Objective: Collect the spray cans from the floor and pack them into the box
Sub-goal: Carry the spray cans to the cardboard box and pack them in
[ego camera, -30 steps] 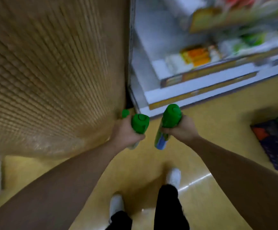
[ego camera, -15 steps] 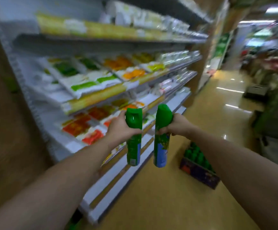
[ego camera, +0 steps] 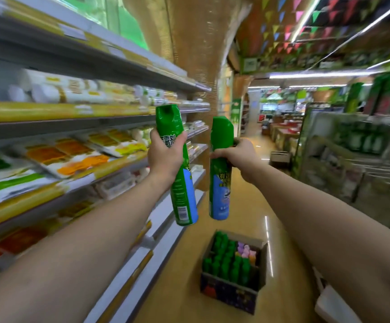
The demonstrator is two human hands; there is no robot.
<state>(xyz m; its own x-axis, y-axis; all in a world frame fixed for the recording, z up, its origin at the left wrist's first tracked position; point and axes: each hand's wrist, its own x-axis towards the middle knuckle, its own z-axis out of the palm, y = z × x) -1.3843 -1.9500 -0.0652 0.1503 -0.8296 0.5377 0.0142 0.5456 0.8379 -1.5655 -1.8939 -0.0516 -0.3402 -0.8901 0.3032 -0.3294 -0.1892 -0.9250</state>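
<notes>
Firmly, left hand point(ego camera: 163, 159) fingers point(ego camera: 156, 142) wrap a glossy cylindrical green can point(ego camera: 167, 122); right hand point(ego camera: 238, 156) wraps another can point(ego camera: 220, 134)

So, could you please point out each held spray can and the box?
Left-hand spray can point(ego camera: 183, 199): head view, lower label.
Right-hand spray can point(ego camera: 220, 192): head view, lower label.
Box point(ego camera: 229, 293): head view, dark front wall.

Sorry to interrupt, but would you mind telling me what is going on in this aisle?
A person in a shop aisle holds two cans. The left hand grips a green spray can, the right hand grips a second can, both roughly upright. On the floor ahead stands an open box, largely filled with green-capped cans; the two held ones are not yet packed.
</notes>
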